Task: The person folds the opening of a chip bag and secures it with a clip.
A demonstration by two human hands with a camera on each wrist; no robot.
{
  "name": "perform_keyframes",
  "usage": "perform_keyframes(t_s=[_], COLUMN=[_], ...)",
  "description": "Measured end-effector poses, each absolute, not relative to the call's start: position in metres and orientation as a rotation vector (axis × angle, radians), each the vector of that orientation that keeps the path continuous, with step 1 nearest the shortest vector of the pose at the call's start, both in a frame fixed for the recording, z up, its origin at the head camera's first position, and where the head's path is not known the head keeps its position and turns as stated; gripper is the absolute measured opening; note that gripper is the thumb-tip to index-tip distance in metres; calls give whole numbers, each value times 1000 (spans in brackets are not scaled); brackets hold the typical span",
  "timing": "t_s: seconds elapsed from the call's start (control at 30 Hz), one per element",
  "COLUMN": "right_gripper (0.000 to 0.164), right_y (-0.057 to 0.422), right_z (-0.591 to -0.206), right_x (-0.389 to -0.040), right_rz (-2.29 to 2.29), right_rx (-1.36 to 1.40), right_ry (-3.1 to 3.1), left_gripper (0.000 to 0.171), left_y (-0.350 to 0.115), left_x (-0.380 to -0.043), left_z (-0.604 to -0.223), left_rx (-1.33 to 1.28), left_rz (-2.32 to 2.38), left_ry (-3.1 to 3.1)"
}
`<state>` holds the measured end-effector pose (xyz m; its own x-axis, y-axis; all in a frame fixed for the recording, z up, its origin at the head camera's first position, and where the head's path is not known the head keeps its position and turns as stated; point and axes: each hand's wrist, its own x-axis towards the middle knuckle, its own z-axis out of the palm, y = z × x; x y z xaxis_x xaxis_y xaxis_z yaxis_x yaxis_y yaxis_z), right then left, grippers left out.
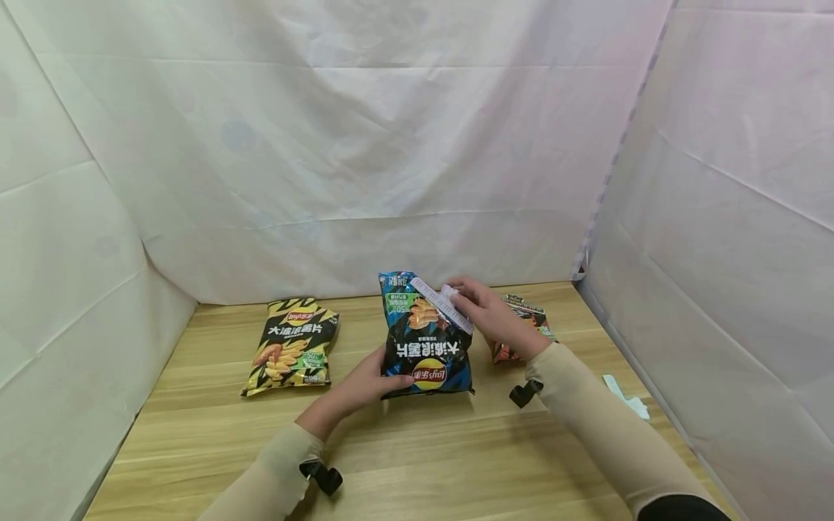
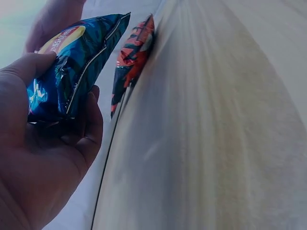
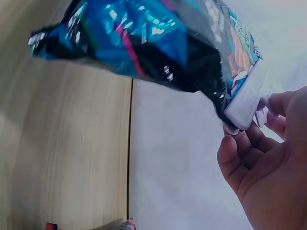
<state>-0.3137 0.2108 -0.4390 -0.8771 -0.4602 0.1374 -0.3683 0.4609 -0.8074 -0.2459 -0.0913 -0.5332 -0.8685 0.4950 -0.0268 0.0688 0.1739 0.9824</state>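
A blue-and-black bag of potato chips is held up over the table, its print upside down in the head view. My left hand grips its lower left corner, thumb on the front and fingers behind, as the left wrist view also shows. Across the bag's upper right corner lies a long white bag clip on a slant. My right hand pinches a small white part of this clip between thumb and fingers. In the right wrist view the clip sits over the bag's corner, close to the fingertips.
A yellow-and-black chip bag lies on the left of the wooden table. Behind my right hand lies a red-and-black chip bag, partly hidden. A pale mint-coloured piece lies near the right edge. White cloth walls surround the table's back and sides.
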Motion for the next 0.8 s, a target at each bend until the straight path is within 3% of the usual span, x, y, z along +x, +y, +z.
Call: perform_keyframes(t_s=[0.47,0.8], right_gripper=[40,39], right_y=[211,207], right_z=[-433,-433], right_x=[-359,-387], right_rz=[-1349,-1340], right_rx=[-518,-498], right_ry=[2546,2556], left_gripper=[90,85], left_y=[-79,-71], left_x=[-258,-269], left_z=[-513,-500], left_rx=[423,336], left_rz=[1787,1829], left_ry=[2148,2143])
